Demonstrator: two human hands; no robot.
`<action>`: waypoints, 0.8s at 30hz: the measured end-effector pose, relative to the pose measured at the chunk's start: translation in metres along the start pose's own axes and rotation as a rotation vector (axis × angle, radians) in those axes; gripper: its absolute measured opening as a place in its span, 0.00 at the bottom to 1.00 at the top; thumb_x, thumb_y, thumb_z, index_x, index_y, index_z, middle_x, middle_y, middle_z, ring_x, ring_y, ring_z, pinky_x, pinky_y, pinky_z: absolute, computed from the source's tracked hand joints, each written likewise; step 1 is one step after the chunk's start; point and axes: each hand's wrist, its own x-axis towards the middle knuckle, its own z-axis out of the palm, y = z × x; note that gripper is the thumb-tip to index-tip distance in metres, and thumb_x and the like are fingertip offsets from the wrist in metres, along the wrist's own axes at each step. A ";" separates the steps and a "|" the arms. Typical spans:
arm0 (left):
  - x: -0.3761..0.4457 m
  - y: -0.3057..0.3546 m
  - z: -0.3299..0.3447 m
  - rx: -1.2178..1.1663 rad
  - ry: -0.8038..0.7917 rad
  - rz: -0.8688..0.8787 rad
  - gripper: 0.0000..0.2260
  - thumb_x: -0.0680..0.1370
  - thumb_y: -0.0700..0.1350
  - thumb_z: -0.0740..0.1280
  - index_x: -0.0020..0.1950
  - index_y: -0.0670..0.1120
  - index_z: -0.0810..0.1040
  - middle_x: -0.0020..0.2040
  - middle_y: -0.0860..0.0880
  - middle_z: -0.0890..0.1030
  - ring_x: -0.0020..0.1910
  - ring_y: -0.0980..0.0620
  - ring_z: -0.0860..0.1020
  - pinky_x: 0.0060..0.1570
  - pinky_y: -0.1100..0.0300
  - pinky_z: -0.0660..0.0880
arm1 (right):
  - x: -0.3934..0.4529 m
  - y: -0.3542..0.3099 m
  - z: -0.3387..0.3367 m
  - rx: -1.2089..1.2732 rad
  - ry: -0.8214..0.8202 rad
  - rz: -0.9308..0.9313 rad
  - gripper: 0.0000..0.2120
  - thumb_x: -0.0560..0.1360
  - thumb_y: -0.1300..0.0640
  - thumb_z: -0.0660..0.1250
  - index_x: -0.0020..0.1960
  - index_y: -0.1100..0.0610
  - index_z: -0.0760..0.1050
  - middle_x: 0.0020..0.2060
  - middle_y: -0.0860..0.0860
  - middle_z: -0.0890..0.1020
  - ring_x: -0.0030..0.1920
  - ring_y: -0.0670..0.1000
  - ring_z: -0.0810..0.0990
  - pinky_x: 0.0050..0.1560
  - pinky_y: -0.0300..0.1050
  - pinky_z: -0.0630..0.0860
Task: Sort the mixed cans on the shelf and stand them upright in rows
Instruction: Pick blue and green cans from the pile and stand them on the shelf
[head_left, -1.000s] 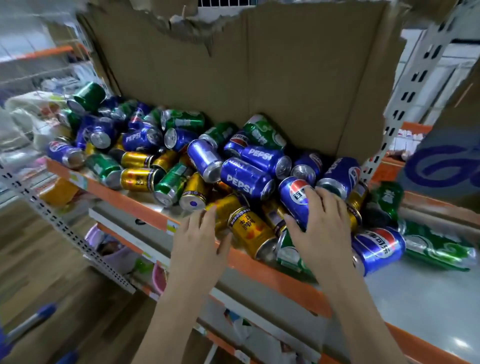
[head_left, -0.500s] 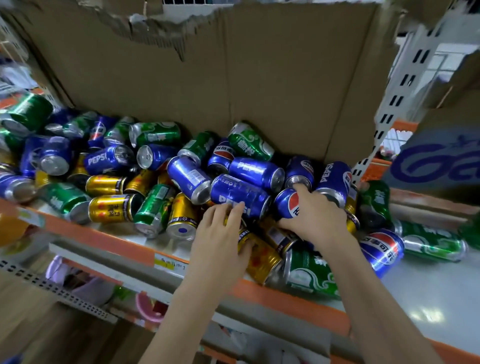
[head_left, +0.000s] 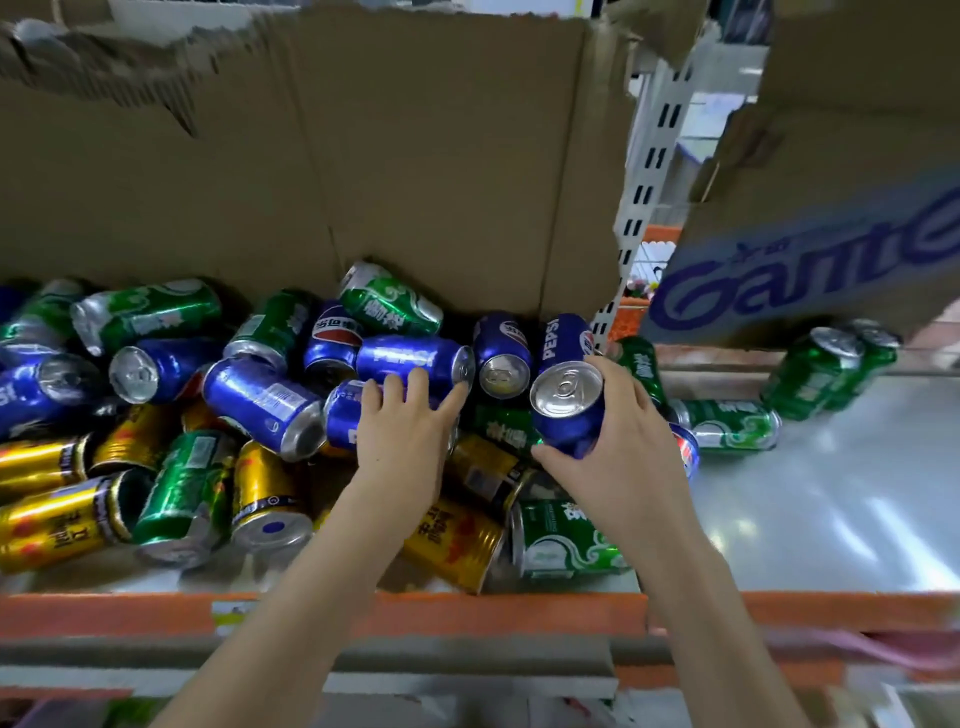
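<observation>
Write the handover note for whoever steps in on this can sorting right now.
Right hand grips a blue Pepsi can, lifted off the pile with its top facing the camera.
Left hand rests on another blue can in the heap; grip unclear.
Blue, green and gold cans lie mixed on their sides along the shelf.
Done: no rows visible; two green cans stand far right.
Left: sort by colour and stand everything upright on the bare right side.

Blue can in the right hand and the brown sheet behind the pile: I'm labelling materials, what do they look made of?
Blue can: apparently thin metal, likely aluminium, with glossy printed sides; its bare silvery top with pull tab shines. Brown sheet: matte corrugated cardboard, judging by the torn ragged edge and fold creases.
</observation>
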 end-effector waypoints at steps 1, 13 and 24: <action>-0.001 0.002 0.002 0.009 0.019 -0.004 0.43 0.73 0.49 0.70 0.76 0.55 0.42 0.72 0.40 0.53 0.71 0.37 0.55 0.71 0.44 0.52 | -0.002 0.001 0.001 0.008 0.021 0.005 0.38 0.64 0.53 0.77 0.69 0.54 0.63 0.65 0.51 0.71 0.62 0.53 0.71 0.54 0.38 0.65; -0.020 -0.015 0.008 -0.367 0.366 0.057 0.29 0.72 0.47 0.68 0.71 0.55 0.62 0.70 0.51 0.66 0.70 0.44 0.64 0.68 0.49 0.62 | -0.005 -0.021 0.015 0.132 0.101 -0.025 0.38 0.63 0.55 0.78 0.68 0.55 0.64 0.63 0.51 0.73 0.63 0.51 0.70 0.56 0.33 0.63; -0.039 0.021 -0.041 -0.946 0.671 0.061 0.30 0.64 0.47 0.77 0.65 0.48 0.72 0.61 0.51 0.76 0.58 0.54 0.75 0.54 0.69 0.68 | -0.020 0.003 -0.023 0.187 0.192 0.017 0.38 0.59 0.59 0.80 0.66 0.55 0.67 0.57 0.46 0.75 0.58 0.46 0.72 0.56 0.31 0.65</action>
